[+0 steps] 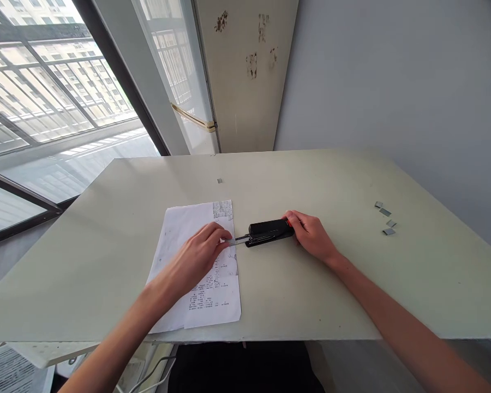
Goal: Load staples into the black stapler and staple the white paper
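Note:
A black stapler [270, 231] lies sideways in the middle of the table, its front pointing left. My right hand [311, 234] is closed round its rear end, where a bit of red shows by the thumb. A thin metal staple tray [240, 240] sticks out of the stapler's front. My left hand [208, 244] pinches the far end of this tray; whether a staple strip is also between the fingertips is hidden. Beneath my left hand and forearm lie printed paper sheets [215, 295], their right edge close to the stapler's front.
Several small grey staple strips [385, 212] lie on the right of the pale table [311, 305]. One more small grey piece [219, 180] sits beyond the paper. A fridge [245, 98] and a wall stand behind the table, a window [57, 71] at the left.

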`<state>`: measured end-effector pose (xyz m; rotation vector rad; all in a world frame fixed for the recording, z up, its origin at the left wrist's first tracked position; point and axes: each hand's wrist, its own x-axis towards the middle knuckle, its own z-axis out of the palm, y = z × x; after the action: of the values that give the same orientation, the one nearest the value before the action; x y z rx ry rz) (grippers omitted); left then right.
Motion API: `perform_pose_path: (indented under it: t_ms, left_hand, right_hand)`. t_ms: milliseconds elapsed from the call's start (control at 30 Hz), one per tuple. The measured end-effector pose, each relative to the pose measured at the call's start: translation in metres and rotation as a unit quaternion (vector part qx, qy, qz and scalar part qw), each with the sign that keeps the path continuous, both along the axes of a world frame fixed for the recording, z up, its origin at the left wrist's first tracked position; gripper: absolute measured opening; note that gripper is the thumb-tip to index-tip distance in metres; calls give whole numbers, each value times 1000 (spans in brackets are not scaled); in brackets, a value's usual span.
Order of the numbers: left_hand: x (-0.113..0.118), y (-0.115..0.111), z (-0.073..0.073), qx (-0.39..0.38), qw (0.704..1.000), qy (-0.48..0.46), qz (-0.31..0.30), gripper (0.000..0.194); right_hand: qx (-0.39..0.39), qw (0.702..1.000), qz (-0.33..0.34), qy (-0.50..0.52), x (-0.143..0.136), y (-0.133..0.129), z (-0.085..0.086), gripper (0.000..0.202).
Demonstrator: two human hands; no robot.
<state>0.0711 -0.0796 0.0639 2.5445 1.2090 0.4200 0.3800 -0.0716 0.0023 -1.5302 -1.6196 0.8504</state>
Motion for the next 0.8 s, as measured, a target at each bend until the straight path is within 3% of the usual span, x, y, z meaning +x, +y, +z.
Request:
perform_pose_path:
  t_ms: [233, 800]
  left_hand:
    - [8, 1, -16, 69, 997, 24, -9, 29]
    - [18, 4, -17, 65, 997, 39, -1, 31]
  right_hand:
    - [-2, 1000, 7, 3, 0, -1, 1, 50]
    - [2, 1000, 6, 3, 1, 2, 1, 53]
